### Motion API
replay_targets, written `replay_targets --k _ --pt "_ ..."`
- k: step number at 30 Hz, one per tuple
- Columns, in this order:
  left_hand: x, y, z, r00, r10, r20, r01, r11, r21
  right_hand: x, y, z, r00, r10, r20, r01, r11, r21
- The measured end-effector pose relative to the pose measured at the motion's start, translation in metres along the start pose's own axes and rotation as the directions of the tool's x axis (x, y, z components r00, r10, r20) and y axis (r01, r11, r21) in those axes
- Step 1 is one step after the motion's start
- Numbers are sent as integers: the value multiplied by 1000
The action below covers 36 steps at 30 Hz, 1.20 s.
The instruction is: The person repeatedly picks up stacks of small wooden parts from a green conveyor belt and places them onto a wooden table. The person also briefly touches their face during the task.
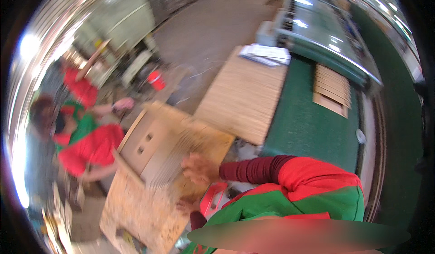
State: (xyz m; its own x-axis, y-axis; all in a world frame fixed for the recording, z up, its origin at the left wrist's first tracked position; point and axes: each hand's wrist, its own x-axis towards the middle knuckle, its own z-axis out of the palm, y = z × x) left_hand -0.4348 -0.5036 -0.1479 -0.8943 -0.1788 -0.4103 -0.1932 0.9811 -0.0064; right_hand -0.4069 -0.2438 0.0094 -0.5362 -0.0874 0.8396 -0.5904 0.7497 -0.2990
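Observation:
A fanned stack of brown cardboard sheets (170, 156) lies on a worn wooden table (131, 208). The top sheet at its far side shows two dark cut-out holes. My right hand (199, 168), in a maroon cuff, is at the near edge of the stack with its fingers apart, slightly blurred. Lower down, my left hand (188, 205) reaches over the table's near edge, fingers stretched out and holding nothing visible. Beside it is a red, frame-like object (213, 198), partly hidden by my arm.
Across the table a co-worker (90, 141) in red and green faces the stack; another person (79, 82) stands behind. A brown board (244, 95) with papers (265, 55) borders a green conveyor (301, 113) carrying overlapping cardboard pieces (333, 91). A red bucket (156, 80) stands on the floor.

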Motion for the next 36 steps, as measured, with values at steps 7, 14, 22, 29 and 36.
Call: replay_targets --k 7,14,22,29,36 --pt "-73 111 11 886 438 -152 -454 886 -95 -230 -47 -204 808 584 84 -569 809 -150" --pt "-163 334 39 366 924 -114 -910 330 -251 -338 -97 -377 260 761 -595 -961 143 -237" --pt "-177 497 102 853 516 80 -506 855 -117 -401 -103 -410 -393 475 -787 -903 -37 429" --pt "-172 498 95 873 449 190 -482 855 194 -410 -13 -458 -29 692 -721 -982 -155 -109" --pt "-176 500 99 903 398 163 -430 839 334 -408 140 -532 43 766 -642 -788 -369 -493"
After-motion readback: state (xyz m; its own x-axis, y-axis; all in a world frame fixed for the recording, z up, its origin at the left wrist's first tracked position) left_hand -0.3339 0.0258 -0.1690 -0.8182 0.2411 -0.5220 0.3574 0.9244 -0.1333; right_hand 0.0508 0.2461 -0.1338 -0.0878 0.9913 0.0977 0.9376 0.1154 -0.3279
